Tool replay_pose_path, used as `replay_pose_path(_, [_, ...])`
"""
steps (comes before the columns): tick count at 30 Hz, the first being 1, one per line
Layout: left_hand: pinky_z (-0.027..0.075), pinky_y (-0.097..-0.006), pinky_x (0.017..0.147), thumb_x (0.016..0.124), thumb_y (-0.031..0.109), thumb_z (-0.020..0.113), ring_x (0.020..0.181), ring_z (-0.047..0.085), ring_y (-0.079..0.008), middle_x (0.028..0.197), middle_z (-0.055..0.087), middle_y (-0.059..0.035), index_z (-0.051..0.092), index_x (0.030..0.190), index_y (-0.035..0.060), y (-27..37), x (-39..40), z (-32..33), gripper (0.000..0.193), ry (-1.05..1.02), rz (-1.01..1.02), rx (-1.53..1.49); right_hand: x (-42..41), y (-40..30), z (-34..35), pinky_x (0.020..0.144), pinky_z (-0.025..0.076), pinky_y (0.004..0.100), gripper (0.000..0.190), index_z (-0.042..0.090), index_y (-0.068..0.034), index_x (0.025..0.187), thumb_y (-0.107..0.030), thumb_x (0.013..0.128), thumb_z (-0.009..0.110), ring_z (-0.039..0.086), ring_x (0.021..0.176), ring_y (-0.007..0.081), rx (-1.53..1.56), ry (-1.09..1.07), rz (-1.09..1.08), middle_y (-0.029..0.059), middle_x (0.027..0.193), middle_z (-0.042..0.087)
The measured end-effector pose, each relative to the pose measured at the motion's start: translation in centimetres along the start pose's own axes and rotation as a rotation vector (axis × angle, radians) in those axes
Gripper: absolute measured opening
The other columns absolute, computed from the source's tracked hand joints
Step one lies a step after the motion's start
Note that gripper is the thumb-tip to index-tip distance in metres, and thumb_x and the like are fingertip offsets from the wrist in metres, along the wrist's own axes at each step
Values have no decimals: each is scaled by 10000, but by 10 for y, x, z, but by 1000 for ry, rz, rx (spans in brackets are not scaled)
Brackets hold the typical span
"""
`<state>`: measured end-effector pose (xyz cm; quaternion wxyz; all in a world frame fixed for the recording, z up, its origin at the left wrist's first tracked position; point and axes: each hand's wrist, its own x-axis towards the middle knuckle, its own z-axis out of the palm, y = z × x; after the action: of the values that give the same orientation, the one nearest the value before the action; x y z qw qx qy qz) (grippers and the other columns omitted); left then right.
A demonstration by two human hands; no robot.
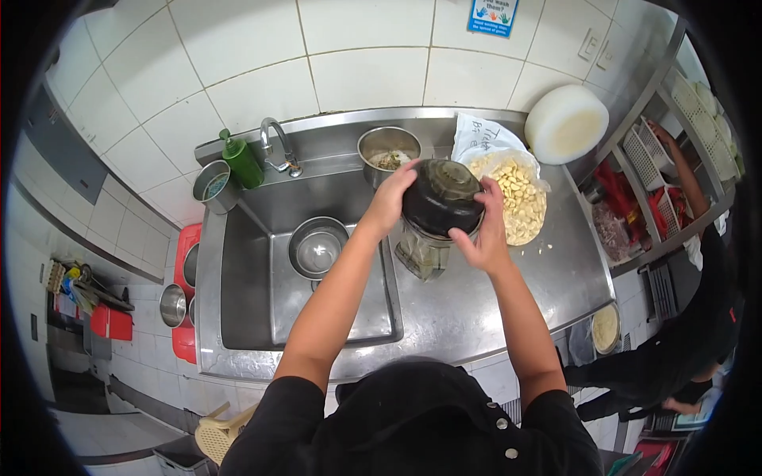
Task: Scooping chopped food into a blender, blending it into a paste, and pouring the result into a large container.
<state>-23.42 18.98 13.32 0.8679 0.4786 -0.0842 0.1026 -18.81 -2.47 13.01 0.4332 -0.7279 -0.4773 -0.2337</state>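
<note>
A black lid (442, 209) with a translucent raised cap sits on top of a clear jar (424, 256), seemingly a blender jar, over the steel counter. My left hand (390, 202) grips the lid's left side. On its right side, my right hand (485, 229) holds on with the thumb at the front and the fingers farther back. The jar's lower part shows below the lid; its contents cannot be made out. Right beside my right hand lies an open plastic bag of peeled garlic cloves (521, 202). Behind my left hand stands a steel pot (390, 140) with food inside.
Left of the jar is a sink (309, 321) holding a steel bowl (318, 250), below a faucet (278, 146). A green pump bottle (243, 163) and steel container (215, 185) stand behind. A round white board (568, 125) leans back right. Another person (673, 345) reaches into shelves.
</note>
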Motion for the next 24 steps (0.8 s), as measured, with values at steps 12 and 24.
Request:
replay_pose_path(12, [341, -323, 979, 858, 298, 454, 1121, 497, -247, 1199, 534, -179, 413, 1287, -28, -14, 12, -5, 540, 23, 419, 611, 21, -4, 1, 1015, 310, 434, 716, 459, -50, 1281, -338, 688, 739, 378, 1226, 396, 37, -53, 3, 268, 1348, 314])
replay_pose_path(24, [342, -282, 981, 713, 15, 433, 1104, 482, -169, 1181, 511, -105, 444, 1241, -27, -14, 10, -5, 530, -44, 358, 347, 18, 1, 12, 984, 354, 444, 745, 511, -89, 1243, -378, 614, 787, 423, 1178, 407, -24, -45, -53, 259, 1315, 348])
